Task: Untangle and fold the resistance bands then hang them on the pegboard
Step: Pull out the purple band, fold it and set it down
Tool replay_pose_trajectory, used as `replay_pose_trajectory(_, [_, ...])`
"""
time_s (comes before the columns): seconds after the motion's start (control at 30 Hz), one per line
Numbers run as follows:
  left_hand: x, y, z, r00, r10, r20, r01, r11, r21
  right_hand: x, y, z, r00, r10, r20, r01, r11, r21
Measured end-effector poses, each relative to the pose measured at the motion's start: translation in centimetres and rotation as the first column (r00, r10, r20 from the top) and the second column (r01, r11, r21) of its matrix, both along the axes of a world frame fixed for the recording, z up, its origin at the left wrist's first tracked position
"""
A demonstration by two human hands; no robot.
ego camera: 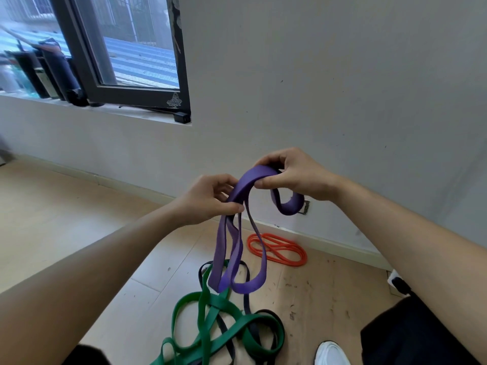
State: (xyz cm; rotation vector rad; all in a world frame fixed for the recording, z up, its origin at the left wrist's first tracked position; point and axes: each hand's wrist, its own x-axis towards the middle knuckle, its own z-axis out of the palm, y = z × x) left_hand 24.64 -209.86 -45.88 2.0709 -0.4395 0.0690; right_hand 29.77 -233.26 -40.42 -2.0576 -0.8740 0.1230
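Head view, left hand and right hand pinching wide purple band, loops dangling twisted

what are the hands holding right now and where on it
Both hold the purple resistance band. The right hand grips its top fold; the left hand pinches the strands just below, and the loops hang free.
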Motion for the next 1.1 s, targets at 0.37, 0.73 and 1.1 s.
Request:
replay_pose_trajectory(0.37, [0.2,1.2,1.0,0.984,-0.021,-0.174,0.016,0.999,-0.033,0.6,-1.5,0.1,0.999,0.005,-0.048,-0.005,1.0,-0.011])
replay_pose_trajectory(0.73, [-0.7,-1.5,-1.2,0.981,-0.031,-0.191,0.013,0.995,-0.094,0.2,-0.7,-0.2,0.989,0.041,-0.144,-0.006,0.972,0.234])
replay_pose_trajectory(1.1, [-0.4,-1.4,0.5,0.988,0.114,-0.109,-0.138,0.958,-0.252,3.2,-6.3,-1.2,0.965,-0.039,-0.259,0.064,0.994,0.089])
